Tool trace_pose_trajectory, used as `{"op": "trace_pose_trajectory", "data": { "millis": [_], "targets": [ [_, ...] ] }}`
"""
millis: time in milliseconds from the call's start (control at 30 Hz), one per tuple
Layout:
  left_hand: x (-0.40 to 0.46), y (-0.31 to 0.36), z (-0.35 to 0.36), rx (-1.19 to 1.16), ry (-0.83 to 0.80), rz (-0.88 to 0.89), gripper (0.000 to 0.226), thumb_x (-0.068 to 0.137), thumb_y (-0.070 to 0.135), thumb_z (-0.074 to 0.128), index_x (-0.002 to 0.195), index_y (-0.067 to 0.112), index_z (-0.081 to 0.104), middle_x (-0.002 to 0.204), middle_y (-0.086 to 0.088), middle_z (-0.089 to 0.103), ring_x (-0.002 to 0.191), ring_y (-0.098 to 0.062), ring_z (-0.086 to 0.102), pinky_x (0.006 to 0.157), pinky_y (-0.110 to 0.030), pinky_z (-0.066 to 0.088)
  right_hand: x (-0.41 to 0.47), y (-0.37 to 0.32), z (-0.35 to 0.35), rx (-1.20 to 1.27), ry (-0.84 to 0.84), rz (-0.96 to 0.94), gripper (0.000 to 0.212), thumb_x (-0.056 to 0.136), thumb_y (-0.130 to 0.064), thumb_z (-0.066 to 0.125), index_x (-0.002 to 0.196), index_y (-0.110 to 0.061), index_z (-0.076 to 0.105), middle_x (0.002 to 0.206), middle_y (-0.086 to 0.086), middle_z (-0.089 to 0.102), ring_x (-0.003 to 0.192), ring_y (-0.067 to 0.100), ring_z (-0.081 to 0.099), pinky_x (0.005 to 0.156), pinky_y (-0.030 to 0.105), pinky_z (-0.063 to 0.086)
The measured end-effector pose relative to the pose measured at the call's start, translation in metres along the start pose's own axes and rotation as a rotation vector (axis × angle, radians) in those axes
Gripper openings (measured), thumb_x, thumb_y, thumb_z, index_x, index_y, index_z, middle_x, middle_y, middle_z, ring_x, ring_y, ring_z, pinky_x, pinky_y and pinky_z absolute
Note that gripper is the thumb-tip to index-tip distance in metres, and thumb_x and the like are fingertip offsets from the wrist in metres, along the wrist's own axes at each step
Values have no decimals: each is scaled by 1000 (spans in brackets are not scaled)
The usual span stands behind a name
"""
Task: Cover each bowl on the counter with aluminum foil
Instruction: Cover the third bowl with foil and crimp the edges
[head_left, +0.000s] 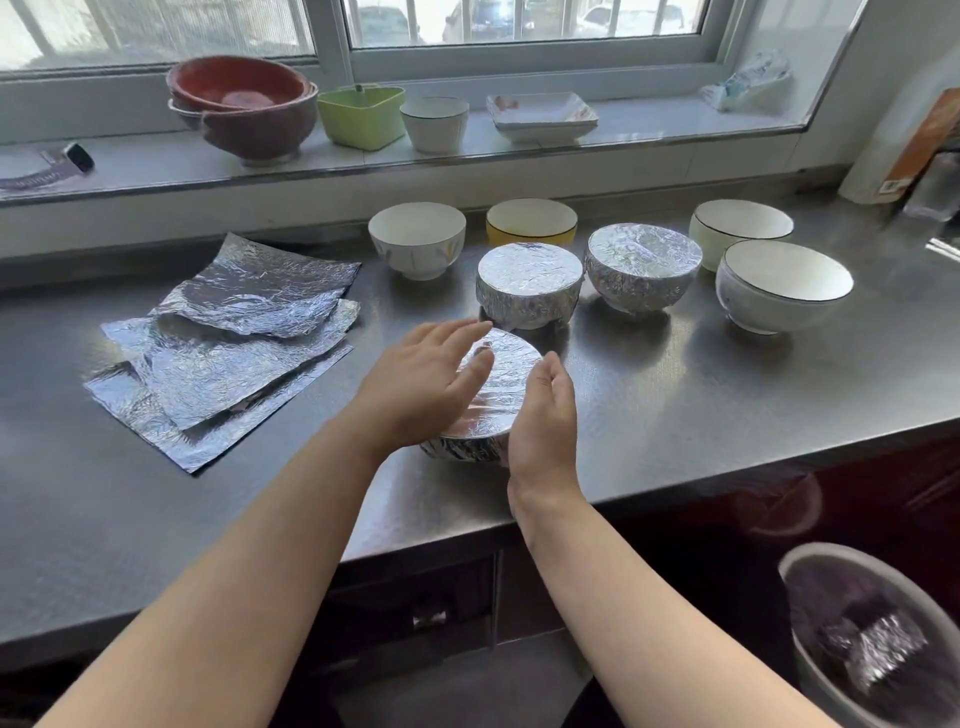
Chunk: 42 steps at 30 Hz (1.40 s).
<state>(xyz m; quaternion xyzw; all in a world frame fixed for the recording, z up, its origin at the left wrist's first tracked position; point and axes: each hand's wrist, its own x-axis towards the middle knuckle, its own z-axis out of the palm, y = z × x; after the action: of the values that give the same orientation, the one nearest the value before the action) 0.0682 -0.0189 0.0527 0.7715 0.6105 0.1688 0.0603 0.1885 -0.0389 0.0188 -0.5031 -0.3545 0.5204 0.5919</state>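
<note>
Head view: a grey steel counter (675, 405) runs under a window sill (649, 130) holding dishes. The near foiled bowl (498, 395) sits at the counter's front edge. The left hand (426, 384) lies flat on its foil top, fingers straight; the right hand (545, 415) presses its side, fingers relaxed. Foil sheets (223, 343) lie left. No writing is readable.

Both forearms are bare from the bottom edge of the picture up to the wrists, with no sleeve showing on either. The left hand (421, 387) and the right hand (545, 415) are ungloved. No ring, watch or bracelet shows on the visible fingers or wrists. The fingernails that can be seen are short and unpainted.
</note>
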Motion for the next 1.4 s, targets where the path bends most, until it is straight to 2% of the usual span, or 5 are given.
{"op": "trace_pose_trajectory", "data": {
  "millis": [367,600,967,1233,1400],
  "targets": [
    [-2,4,-1,-17,18,-72,50,102,48,29,148,29,36,153,7,38,141,-14,26,112,-32,22,22,-6,-22,226,-240,300,45,106,-37,30,118,-9,63,104,9,74,95,20,72,78,31,57],
    [-6,14,2,11,53,-192,49,104,41,27,149,24,33,155,3,35,143,-17,25,114,-35,22,42,-17,-29,146,-412,373,60,106,-46,21,127,-5,59,123,15,67,117,25,62,105,39,45],
    [-13,44,5,-15,-30,-426,76,92,71,12,154,29,18,162,0,16,148,-24,9,114,-48,19,20,-17,-46,-24,-19,18,51,106,-41,28,149,-15,36,154,-3,38,140,7,34,114,25,25],
    [-23,23,-5,-177,130,-258,95,79,84,9,154,28,25,164,1,13,150,-18,6,120,-42,8,-4,-25,-28,-94,-84,-165,48,106,-38,28,150,-20,33,154,-8,36,137,-3,31,110,16,25],
    [-29,9,-2,-167,-53,-141,123,54,97,26,156,29,11,164,3,8,150,-16,3,121,-42,10,0,-17,-18,-201,-104,-171,50,106,-38,29,151,-17,30,156,-6,33,140,1,28,101,8,20]
  ]
}}
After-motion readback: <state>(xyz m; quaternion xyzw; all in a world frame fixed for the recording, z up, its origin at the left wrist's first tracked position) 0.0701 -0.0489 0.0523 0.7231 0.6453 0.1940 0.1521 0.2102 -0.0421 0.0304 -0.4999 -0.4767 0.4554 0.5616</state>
